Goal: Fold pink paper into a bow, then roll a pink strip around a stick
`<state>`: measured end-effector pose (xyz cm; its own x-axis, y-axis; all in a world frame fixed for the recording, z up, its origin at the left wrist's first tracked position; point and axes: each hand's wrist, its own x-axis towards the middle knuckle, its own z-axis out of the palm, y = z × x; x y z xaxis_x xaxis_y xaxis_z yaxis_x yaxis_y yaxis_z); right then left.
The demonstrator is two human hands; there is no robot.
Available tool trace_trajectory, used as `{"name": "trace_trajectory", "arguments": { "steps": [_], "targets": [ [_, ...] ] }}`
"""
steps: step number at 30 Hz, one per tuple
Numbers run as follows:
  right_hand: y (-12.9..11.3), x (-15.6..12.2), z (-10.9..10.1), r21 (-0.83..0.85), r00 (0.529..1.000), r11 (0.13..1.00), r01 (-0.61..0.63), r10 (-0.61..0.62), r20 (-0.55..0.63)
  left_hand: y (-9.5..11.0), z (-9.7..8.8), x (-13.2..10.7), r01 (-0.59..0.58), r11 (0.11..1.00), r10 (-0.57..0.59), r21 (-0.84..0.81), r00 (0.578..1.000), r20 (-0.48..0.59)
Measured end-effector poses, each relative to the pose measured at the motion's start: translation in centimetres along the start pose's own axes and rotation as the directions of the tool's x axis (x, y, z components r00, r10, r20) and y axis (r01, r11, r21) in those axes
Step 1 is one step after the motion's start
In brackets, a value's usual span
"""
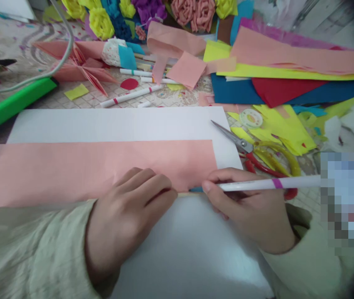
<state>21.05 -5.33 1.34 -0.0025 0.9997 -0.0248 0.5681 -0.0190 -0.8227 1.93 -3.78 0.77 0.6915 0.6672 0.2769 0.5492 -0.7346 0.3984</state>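
Observation:
A long pink paper strip lies across a white sheet. My left hand rests on the strip's near edge with its fingers curled and pressed down on the paper. My right hand is closed around a white marker with a pink band, whose tip touches the strip's lower right edge beside my left fingertips. A thin stick-like edge shows just under the strip between the two hands.
Scissors with red and yellow handles lie right of the white sheet. More markers, coloured paper sheets, paper flowers, a tape roll and a green bar crowd the far side.

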Motion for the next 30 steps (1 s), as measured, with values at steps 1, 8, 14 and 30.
{"name": "trace_trajectory", "arguments": {
  "steps": [1,8,14,30],
  "targets": [
    [0.0,0.0,0.0,0.008,1.0,1.0,-0.007,0.007,-0.002,0.0,0.0,0.0,-0.001,1.0,0.001,-0.001,1.0,-0.006],
    [0.0,0.0,0.2,0.048,1.0,0.999,-0.002,0.002,0.0,0.0,0.0,-0.1,-0.009,1.0,0.009,-0.005,1.0,-0.014],
    [0.4,0.2,-0.3,0.277,0.99,0.961,0.008,0.032,-0.138,-0.1,0.2,-0.2,-0.004,1.0,0.004,-0.005,1.0,-0.017],
    [1.9,2.0,-2.0,0.492,0.906,0.845,0.207,0.025,-0.423,-0.2,0.4,-0.3,-0.05,0.999,0.05,0.01,0.998,-0.049]
  ]
}}
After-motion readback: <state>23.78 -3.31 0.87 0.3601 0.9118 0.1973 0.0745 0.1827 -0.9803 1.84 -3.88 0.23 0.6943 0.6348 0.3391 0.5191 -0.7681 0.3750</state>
